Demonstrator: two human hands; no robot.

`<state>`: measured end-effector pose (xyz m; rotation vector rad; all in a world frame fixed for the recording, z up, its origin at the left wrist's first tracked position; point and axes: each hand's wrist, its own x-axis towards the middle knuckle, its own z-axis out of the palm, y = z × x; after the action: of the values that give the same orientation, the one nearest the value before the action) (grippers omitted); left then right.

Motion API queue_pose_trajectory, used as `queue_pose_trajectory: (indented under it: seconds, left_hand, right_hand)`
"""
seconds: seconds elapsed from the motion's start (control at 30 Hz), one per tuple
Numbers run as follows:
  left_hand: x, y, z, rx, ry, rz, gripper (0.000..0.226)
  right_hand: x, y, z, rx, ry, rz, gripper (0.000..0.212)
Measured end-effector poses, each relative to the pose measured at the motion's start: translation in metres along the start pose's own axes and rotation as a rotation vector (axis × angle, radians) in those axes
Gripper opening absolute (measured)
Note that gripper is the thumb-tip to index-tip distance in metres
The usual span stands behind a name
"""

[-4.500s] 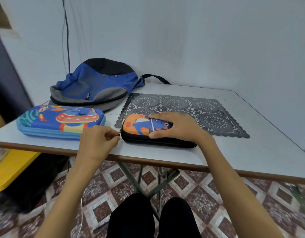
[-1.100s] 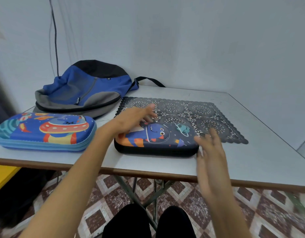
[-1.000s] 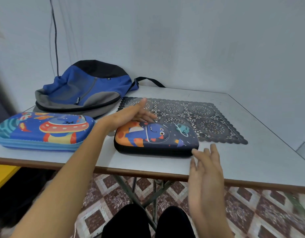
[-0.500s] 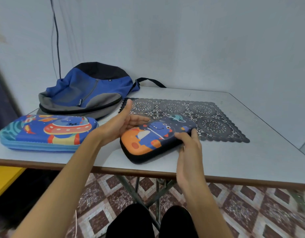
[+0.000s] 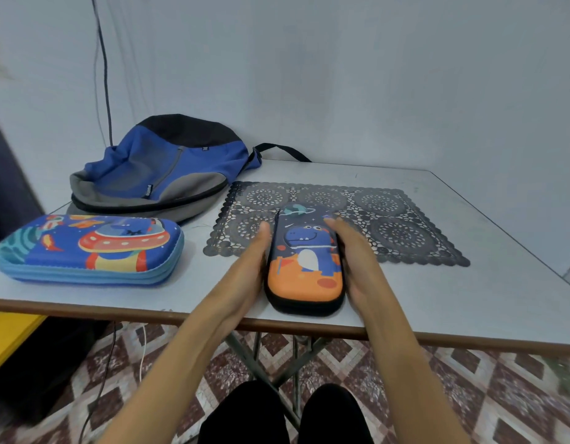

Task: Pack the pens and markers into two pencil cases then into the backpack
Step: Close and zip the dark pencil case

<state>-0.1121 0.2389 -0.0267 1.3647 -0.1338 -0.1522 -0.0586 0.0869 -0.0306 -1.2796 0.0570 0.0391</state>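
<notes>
Turned since half a second ago, the small pencil case [image 5: 304,267] now points straight away from the person instead of lying slantwise, and both hands have moved to its long sides. It lies closed on the worktop [image 5: 437,293], its orange end close to the front edge and its far end resting on the dark lacy mat [image 5: 389,219]. The left hand [image 5: 245,267] lies flat along the case's left side and the right hand [image 5: 357,261] along its right side. The fingers [image 5: 336,229] are stretched out nearly straight and press the case between them without curling round it.

To the left, well apart from the small case, the large pencil case [image 5: 91,248] lies closed and flat, untouched. Behind it, at the back left of the worktop, the blue, grey and black backpack [image 5: 158,171] lies slumped, its edge just beside the mat's corner. A dark cable [image 5: 102,75] hangs down the wall above the backpack.
</notes>
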Motion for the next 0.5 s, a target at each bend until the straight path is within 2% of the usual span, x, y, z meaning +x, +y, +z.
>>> queue_pose_trajectory:
  seconds: [0.17,0.27,0.33,0.4,0.5]
  left_hand:
    - [0.007,-0.006,0.014,-0.085,0.157,0.056,0.034]
    - [0.011,-0.014,0.011,-0.097,0.19,0.083,0.031]
    - [0.01,-0.014,0.014,-0.114,0.192,0.071,0.031]
    - [0.012,-0.015,0.017,-0.111,0.188,0.041,0.033]
    - [0.012,-0.013,0.026,-0.115,0.189,0.03,0.036]
  right_hand:
    - [-0.009,0.013,0.001,-0.032,0.037,-0.031,0.046]
    - [-0.014,0.014,0.005,-0.044,0.064,-0.042,0.077]
    - [-0.015,0.012,0.005,-0.054,0.079,-0.051,0.089]
    - [-0.014,0.01,0.001,-0.085,0.083,-0.041,0.091]
    - [-0.012,0.004,-0.007,-0.119,0.066,-0.042,0.078]
